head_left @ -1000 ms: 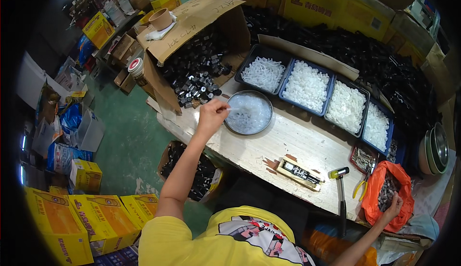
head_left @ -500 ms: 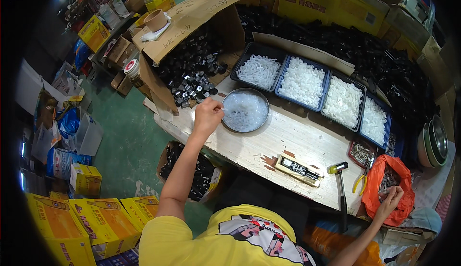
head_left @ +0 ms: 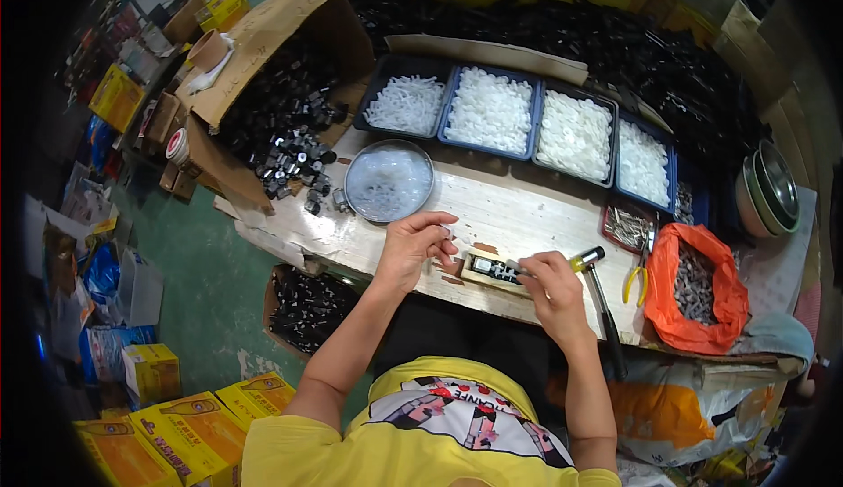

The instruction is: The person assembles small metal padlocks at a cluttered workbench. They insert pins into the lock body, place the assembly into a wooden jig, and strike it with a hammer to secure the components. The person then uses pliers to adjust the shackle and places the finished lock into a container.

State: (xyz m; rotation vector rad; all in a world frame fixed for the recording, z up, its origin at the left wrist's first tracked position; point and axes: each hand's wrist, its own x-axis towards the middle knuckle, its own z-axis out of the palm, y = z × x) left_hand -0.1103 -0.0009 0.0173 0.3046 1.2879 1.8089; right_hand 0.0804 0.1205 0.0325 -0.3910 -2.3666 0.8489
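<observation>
A small light-coloured jig (head_left: 479,262) with dark and metallic parts in it lies near the front edge of the workbench. My right hand (head_left: 557,292) is over its right end, thumb and fingers closed on a small grey piece (head_left: 520,266). Just left of the jig is my left hand (head_left: 409,254), fingertips pinched together; whatever they hold is too small to make out. Behind that hand stands a round metal bowl (head_left: 389,181) with small translucent pieces in liquid. A hammer (head_left: 602,303) with a yellow-and-black head lies right of my right hand.
Four trays of white plastic parts, including a blue tray (head_left: 490,108), line the back. An orange bag (head_left: 713,333) of grey pieces, yellow-handled pliers (head_left: 636,285) and a red tray (head_left: 629,227) of metal pins are at right. A cardboard box (head_left: 230,173) spills dark metallic parts at left.
My left hand has come from the bowl's rim to beside the jig. My right hand has left the orange bag and is now over the jig with a small grey piece. The view has shifted.
</observation>
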